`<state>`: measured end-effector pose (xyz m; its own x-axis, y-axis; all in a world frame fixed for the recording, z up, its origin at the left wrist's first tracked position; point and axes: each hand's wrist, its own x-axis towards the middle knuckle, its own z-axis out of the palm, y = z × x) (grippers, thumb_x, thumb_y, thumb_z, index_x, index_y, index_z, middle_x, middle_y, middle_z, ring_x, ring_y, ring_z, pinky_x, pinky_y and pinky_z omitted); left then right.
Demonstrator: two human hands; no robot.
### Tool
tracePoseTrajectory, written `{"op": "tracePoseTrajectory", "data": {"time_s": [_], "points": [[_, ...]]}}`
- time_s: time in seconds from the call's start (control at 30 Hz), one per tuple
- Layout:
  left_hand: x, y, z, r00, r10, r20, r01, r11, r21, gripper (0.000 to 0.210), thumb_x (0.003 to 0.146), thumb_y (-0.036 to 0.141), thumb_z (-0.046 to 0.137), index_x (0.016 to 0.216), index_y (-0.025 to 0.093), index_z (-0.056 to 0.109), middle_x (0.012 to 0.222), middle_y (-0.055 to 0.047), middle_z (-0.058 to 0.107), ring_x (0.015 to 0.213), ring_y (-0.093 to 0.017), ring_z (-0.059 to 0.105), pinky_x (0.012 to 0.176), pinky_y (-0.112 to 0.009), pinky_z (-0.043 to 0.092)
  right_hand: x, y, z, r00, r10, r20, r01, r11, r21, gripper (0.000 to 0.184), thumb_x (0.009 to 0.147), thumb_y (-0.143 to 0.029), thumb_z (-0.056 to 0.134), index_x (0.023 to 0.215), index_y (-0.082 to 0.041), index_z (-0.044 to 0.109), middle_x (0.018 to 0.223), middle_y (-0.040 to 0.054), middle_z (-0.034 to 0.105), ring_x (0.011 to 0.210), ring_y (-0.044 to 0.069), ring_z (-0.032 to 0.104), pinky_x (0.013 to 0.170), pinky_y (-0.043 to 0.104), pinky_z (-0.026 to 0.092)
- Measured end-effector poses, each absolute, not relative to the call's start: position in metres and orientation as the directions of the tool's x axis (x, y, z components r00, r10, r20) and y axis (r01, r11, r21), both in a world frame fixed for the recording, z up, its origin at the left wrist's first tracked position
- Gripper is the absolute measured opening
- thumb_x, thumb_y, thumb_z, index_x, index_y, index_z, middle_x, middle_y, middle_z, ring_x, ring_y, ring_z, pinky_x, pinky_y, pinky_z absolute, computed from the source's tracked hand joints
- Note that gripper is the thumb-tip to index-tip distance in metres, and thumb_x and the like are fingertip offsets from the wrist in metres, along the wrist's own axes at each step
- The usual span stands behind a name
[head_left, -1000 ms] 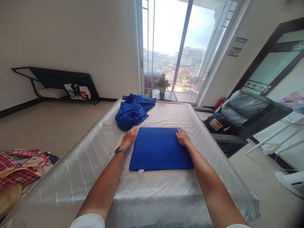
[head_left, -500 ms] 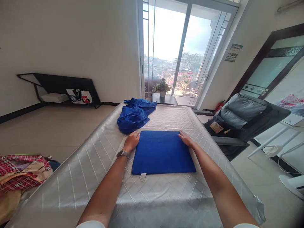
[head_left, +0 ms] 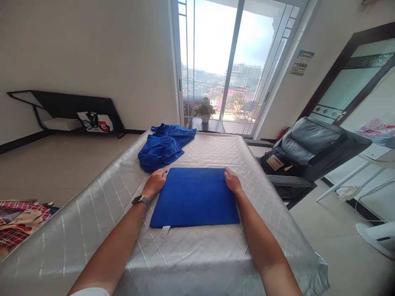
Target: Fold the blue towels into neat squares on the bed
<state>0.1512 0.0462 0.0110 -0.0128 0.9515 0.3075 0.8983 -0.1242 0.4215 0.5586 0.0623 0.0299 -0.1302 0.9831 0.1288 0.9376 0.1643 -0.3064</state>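
A flat blue rectangle of folded cloth (head_left: 195, 197) lies on the table, with a small white tag (head_left: 165, 231) sticking out at its near left edge. At the far left corner my left hand (head_left: 156, 181), a watch on its wrist, has its fingers curled closed on the edge. My right hand (head_left: 232, 181) is closed on the far right corner, thumb side against the cloth. Beyond my left hand, and close to it, lies a crumpled blue cloth (head_left: 163, 146).
A silvery quilted cover (head_left: 101, 209) spreads over the table. Right of it stands a dark armchair (head_left: 311, 148) with a black bag (head_left: 273, 162). A potted plant (head_left: 205, 110) is behind the table, by the glass door. Plaid fabric (head_left: 23, 222) lies at the left.
The view has shifted slightly to the right, so most things appear further left. My right hand's fingers are more curled at the corner than before. The folded cloth stays flat.
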Motion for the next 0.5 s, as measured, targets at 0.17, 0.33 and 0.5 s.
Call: {"op": "tracePoseTrajectory", "data": {"time_s": [0.17,0.33,0.5], "points": [[0.154,0.044,0.017,-0.031,0.959,0.280,0.905,-0.092,0.416,0.051,0.094,0.036,0.032,0.122,0.013,0.068,0.136,-0.013,0.066,0.131,-0.024,0.056,0.118,-0.037,0.037,0.552,0.062,0.026,-0.191,0.981,0.036,0.950,0.194,-0.245,0.060,0.107,-0.040,0.023,0.160,-0.014,0.033,0.168,0.0058,0.027,0.156,0.018,0.019,0.127,0.032,0.012],[0.158,0.042,0.020,-0.038,0.961,0.273,0.911,-0.079,0.405,0.051,0.092,0.037,0.034,0.120,0.013,0.068,0.136,-0.013,0.067,0.132,-0.024,0.057,0.117,-0.035,0.037,0.549,0.061,0.026,-0.198,0.980,-0.017,0.950,0.188,-0.251,0.064,0.107,-0.041,0.021,0.162,-0.008,0.023,0.170,0.0105,0.017,0.157,0.020,0.013,0.127,0.036,0.008],[0.158,0.041,0.023,-0.023,0.963,0.269,0.916,-0.087,0.391,0.049,0.091,0.036,0.035,0.119,0.013,0.069,0.136,-0.013,0.067,0.132,-0.024,0.057,0.117,-0.036,0.038,0.549,0.060,0.027,-0.188,0.981,-0.056,0.946,0.165,-0.280,0.067,0.107,-0.046,0.019,0.163,-0.009,0.019,0.171,0.0088,0.013,0.158,0.020,0.009,0.127,0.036,0.006]]}}
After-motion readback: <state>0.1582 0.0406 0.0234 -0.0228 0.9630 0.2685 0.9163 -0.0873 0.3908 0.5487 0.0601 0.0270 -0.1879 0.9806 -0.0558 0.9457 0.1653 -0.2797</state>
